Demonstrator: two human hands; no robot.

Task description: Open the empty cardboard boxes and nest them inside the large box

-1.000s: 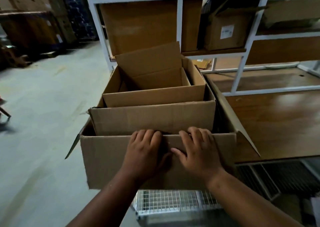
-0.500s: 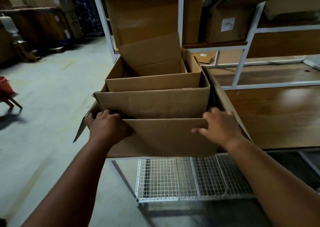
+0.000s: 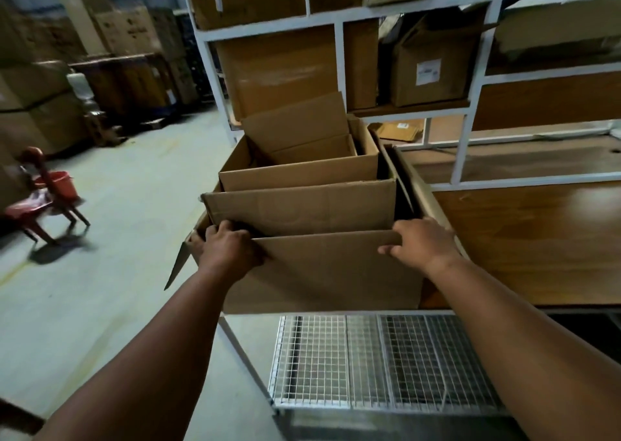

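The large brown corrugated cardboard box (image 3: pixel 322 272) sat at the corner of the glossy brown wooden tabletop (image 3: pixel 537 239), its near wall overhanging the white wire-mesh rack (image 3: pixel 379 360) below. Both hands grasped the top edge of that near wall. The left hand (image 3: pixel 228 252) curled over the left end, fingers hooked inside. The right hand (image 3: pixel 420 242) clasped the right end, thumb on the outer face. Just beyond the grip stood the nested brown cardboard boxes (image 3: pixel 299 205), flaps upright, one inside another. Judged light but bulky; the wall likely flexes between the hands, so holds near the corners looked soundest. Both forearms reached forward, wrists nearly straight.
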